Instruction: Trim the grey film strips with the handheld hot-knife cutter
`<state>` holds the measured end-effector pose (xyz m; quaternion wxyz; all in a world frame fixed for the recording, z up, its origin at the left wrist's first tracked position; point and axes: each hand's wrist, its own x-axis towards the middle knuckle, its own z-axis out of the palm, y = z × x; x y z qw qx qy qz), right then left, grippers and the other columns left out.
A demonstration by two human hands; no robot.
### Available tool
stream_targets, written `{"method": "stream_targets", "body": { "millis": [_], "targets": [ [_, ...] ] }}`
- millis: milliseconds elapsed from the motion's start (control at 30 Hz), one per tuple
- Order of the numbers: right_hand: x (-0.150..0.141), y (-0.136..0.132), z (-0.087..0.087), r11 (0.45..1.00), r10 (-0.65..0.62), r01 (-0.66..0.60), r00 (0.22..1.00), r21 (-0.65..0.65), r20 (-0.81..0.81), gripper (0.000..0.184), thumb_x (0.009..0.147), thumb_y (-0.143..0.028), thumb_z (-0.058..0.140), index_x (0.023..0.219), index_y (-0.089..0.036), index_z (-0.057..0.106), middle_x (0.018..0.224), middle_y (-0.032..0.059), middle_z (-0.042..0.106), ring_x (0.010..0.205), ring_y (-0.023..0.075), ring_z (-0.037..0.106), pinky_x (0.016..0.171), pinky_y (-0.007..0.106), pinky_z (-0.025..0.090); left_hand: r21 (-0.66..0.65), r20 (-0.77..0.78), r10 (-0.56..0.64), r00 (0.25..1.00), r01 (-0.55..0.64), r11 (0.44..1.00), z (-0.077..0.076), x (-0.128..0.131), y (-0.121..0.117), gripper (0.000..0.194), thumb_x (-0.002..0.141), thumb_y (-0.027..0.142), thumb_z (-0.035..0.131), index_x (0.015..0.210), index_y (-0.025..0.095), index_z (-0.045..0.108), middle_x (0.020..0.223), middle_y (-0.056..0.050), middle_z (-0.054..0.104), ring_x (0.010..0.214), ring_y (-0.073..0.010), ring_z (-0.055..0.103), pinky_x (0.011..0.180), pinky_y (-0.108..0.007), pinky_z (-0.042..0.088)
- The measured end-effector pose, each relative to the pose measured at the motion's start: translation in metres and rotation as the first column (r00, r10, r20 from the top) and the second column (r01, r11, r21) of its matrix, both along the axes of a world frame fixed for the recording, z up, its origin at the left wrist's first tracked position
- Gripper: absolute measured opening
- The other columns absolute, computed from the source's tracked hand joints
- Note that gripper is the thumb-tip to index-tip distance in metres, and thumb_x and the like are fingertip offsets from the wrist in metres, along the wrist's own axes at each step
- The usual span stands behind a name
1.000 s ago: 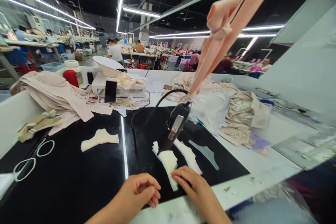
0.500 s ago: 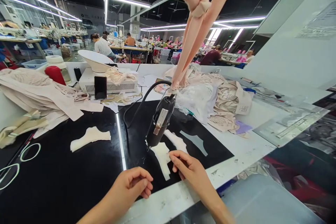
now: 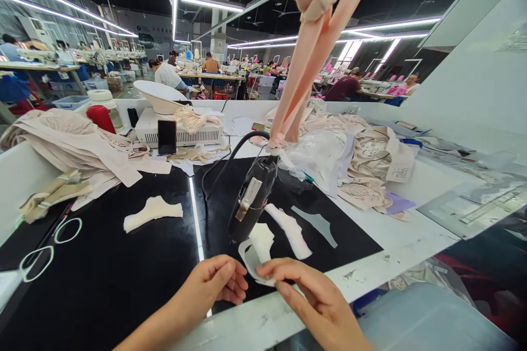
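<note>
My right hand [image 3: 308, 290] pinches the edge of a thin, whitish fabric piece [image 3: 249, 256], which curls up off the black mat. Beneath that sheet lies a cream cut piece [image 3: 262, 236]. Just left of it is my left hand [image 3: 218, 288], its fingers curled in and the thumb resting against them, with nothing visible inside. Above both hands hangs a black corded tool [image 3: 252, 197] with a metal lever, tied up by peach fabric strips [image 3: 302, 60]. Another cream piece [image 3: 289, 231] and a grey-blue template-like piece [image 3: 317, 225] lie to the right.
A cream piece [image 3: 153, 213] lies left on the black mat [image 3: 123, 279], with white-handled scissors [image 3: 38, 263] beyond it. Beige fabric [image 3: 82, 145] is heaped at left, more lace fabric [image 3: 366, 159] at right. A phone [image 3: 167, 137] leans on a white scale [image 3: 197, 132]. People sit at machines behind.
My right hand has lifted and curled up a thin sheet from over the cream piece. My left hand stays curled close by. The camera view has shifted slightly.
</note>
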<state>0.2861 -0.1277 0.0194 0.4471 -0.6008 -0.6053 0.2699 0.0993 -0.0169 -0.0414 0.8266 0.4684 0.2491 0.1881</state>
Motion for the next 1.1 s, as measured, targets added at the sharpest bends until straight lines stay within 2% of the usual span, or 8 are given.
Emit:
{"method": "stream_targets", "body": {
  "millis": [167, 233, 433, 500, 667, 733, 867, 1100],
  "targets": [
    [-0.017, 0.001, -0.003, 0.978, 0.203, -0.202, 0.979, -0.044, 0.025, 0.015, 0.096, -0.032, 0.058, 0.095, -0.027, 0.072, 0.1, 0.0071, 0.078, 0.093, 0.022, 0.073, 0.084, 0.031, 0.058, -0.12, 0.018, -0.023, 1.0, 0.025, 0.992, 0.008, -0.006, 0.009, 0.067, 0.079, 0.076, 0.064, 0.089, 0.011, 0.072, 0.083, -0.008, 0.069, 0.073, -0.016, 0.062, 0.07, -0.028, 0.047],
    [-0.02, 0.004, -0.005, 0.966, 0.249, -0.246, 0.968, -0.076, 0.024, 0.014, 0.096, -0.03, 0.058, 0.097, -0.027, 0.071, 0.1, 0.0057, 0.077, 0.095, 0.0212, 0.072, 0.086, 0.031, 0.056, -0.109, -0.026, -0.06, 0.998, 0.057, 0.992, 0.013, -0.01, 0.011, 0.067, 0.079, 0.077, 0.063, 0.088, 0.011, 0.073, 0.082, -0.007, 0.07, 0.072, -0.0163, 0.062, 0.067, -0.027, 0.046],
    [-0.031, 0.016, -0.009, 0.954, 0.269, -0.281, 0.957, -0.106, -0.11, 0.014, 0.095, -0.03, 0.059, 0.091, -0.026, 0.072, 0.093, 0.0043, 0.076, 0.091, 0.0203, 0.071, 0.084, 0.03, 0.054, 0.006, -0.146, -0.075, 0.986, 0.076, 0.997, 0.031, -0.026, 0.014, 0.046, 0.066, 0.053, 0.087, 0.083, 0.014, 0.072, 0.071, -0.001, 0.066, 0.062, -0.0107, 0.055, 0.06, -0.022, 0.041],
    [-0.038, 0.019, -0.012, 0.959, 0.226, -0.262, 0.938, -0.112, -0.262, 0.015, 0.094, -0.036, 0.062, 0.094, -0.025, 0.073, 0.098, 0.006, 0.075, 0.093, 0.0213, 0.07, 0.083, 0.031, 0.055, 0.025, -0.16, -0.043, 0.986, 0.048, 0.999, 0.034, -0.033, 0.016, 0.043, 0.067, 0.05, 0.087, 0.083, 0.014, 0.072, 0.069, 0.0, 0.064, 0.059, -0.0086, 0.051, 0.057, -0.02, 0.038],
    [-0.063, 0.027, -0.022, 0.969, -0.094, -0.067, 0.788, -0.237, -0.609, 0.038, 0.088, -0.056, 0.065, 0.113, -0.028, 0.068, 0.119, 0.0085, 0.069, 0.093, 0.0212, 0.068, 0.066, 0.029, 0.058, 0.084, -0.202, 0.061, 0.977, -0.045, 0.995, 0.036, -0.051, 0.023, 0.043, 0.069, 0.051, 0.086, 0.087, 0.014, 0.071, 0.072, 0.001, 0.062, 0.061, -0.0089, 0.053, 0.06, -0.021, 0.042],
    [-0.069, 0.03, -0.025, 0.955, -0.132, -0.076, 0.758, -0.287, -0.639, 0.043, 0.083, -0.058, 0.07, 0.114, -0.027, 0.069, 0.11, 0.0075, 0.071, 0.087, 0.0205, 0.068, 0.063, 0.029, 0.058, 0.109, -0.217, 0.1, 0.971, -0.078, 0.991, 0.037, -0.059, 0.025, 0.043, 0.071, 0.051, 0.085, 0.09, 0.015, 0.071, 0.071, 0.001, 0.06, 0.062, -0.0098, 0.054, 0.061, -0.022, 0.044],
    [-0.073, 0.036, -0.028, 0.927, -0.121, -0.126, 0.792, -0.354, -0.599, 0.04, 0.08, -0.055, 0.074, 0.104, -0.023, 0.074, 0.079, 0.002, 0.068, 0.072, 0.0169, 0.064, 0.065, 0.029, 0.057, 0.149, -0.245, 0.163, 0.956, -0.129, 0.98, 0.04, -0.076, 0.029, 0.041, 0.075, 0.051, 0.082, 0.09, 0.015, 0.07, 0.069, 0.002, 0.058, 0.063, -0.01, 0.052, 0.058, -0.021, 0.044],
    [-0.083, 0.047, -0.027, 0.914, -0.144, -0.11, 0.813, -0.391, -0.564, 0.026, 0.076, -0.046, 0.075, 0.079, -0.02, 0.072, 0.064, -0.0023, 0.061, 0.059, 0.0118, 0.055, 0.059, 0.023, 0.05, 0.184, -0.31, 0.216, 0.926, -0.164, 0.969, 0.04, -0.097, 0.035, 0.039, 0.079, 0.051, 0.078, 0.086, 0.016, 0.064, 0.073, 0.001, 0.058, 0.064, -0.0097, 0.053, 0.055, -0.019, 0.044]
  ]
}}
